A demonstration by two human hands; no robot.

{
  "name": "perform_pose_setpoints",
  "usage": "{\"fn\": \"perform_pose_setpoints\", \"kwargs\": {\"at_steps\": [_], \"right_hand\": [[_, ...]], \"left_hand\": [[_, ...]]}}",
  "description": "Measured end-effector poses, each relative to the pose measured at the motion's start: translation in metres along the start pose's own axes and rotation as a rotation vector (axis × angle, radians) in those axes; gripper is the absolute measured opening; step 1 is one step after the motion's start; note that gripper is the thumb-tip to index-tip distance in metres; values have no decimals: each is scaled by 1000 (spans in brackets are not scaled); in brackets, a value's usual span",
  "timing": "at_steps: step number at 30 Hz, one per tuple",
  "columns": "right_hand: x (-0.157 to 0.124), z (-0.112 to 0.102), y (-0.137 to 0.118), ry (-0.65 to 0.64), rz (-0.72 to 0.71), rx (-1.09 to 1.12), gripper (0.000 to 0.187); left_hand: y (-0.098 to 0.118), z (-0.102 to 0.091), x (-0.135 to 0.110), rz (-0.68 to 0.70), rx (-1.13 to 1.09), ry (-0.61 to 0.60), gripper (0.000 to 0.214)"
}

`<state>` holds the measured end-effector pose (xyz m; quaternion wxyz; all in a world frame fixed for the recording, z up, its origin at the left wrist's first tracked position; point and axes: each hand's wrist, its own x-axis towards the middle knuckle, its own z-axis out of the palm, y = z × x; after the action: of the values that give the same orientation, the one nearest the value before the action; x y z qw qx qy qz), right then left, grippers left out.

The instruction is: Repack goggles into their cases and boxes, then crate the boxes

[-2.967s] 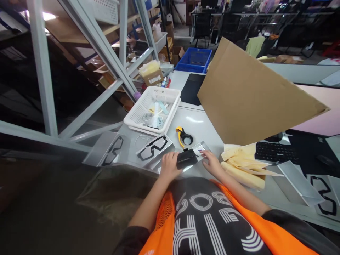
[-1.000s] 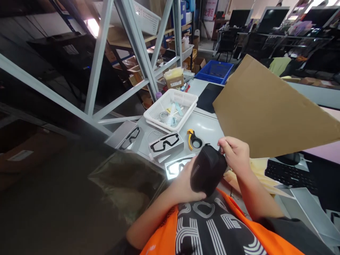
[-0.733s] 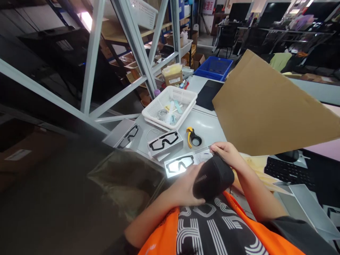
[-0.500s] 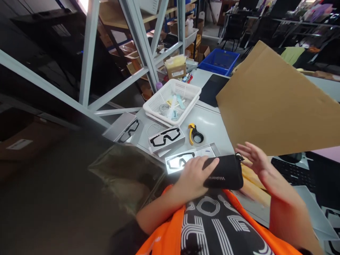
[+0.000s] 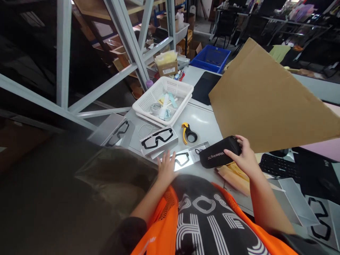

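Note:
My right hand (image 5: 243, 159) grips the right end of a black soft glasses case (image 5: 217, 156) with white lettering, held just above the table. My left hand (image 5: 166, 168) lies flat with fingers spread on a flat silver box (image 5: 186, 158) printed with a black goggle outline. A second silver goggle box (image 5: 157, 139) lies just behind it, and a third (image 5: 113, 129) sits further left.
A white basket (image 5: 164, 102) holding small items stands behind the boxes. A yellow and black tape tool (image 5: 187, 133) lies on the grey table (image 5: 204, 122). A big cardboard sheet (image 5: 268, 99) leans at right over a black keyboard (image 5: 278, 165). Yellowish bags (image 5: 233, 175) lie under my right wrist.
The case passed from my left hand to my right hand and moved right. My left hand dropped flat onto the silver box.

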<state>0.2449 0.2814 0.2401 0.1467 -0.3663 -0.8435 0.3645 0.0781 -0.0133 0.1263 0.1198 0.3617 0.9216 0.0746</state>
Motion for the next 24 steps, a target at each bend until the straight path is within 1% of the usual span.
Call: {"fn": "perform_pose_setpoints", "kwargs": {"at_steps": [2, 4, 7, 10, 13, 16, 18, 20, 22, 24], "right_hand": [[18, 14, 1, -53, 9, -39, 79], [34, 33, 5, -82, 12, -61, 75], [49, 63, 14, -32, 14, -45, 72], [49, 90, 24, 14, 39, -7, 71], [38, 110, 35, 31, 45, 9, 71], [32, 118, 47, 53, 65, 10, 70], [34, 116, 53, 60, 71, 12, 67], [38, 113, 58, 74, 30, -3, 64], [40, 114, 60, 38, -21, -62, 62], [36, 122, 60, -47, -30, -127, 59]], "left_hand": [[-12, 9, -5, -71, 35, -37, 104], [-20, 18, -8, -103, 33, -53, 105], [-28, 30, -9, -83, -1, -8, 100], [-33, 40, -7, -45, -65, 73, 95], [-35, 45, -5, -39, -111, 108, 97], [-37, 47, -5, -42, -114, 106, 97], [-41, 46, -5, -32, -111, 97, 95], [-47, 45, -6, -2, -116, 76, 92], [-53, 43, -6, 24, -119, 52, 89], [-57, 43, -6, 38, -115, 40, 88]]}}
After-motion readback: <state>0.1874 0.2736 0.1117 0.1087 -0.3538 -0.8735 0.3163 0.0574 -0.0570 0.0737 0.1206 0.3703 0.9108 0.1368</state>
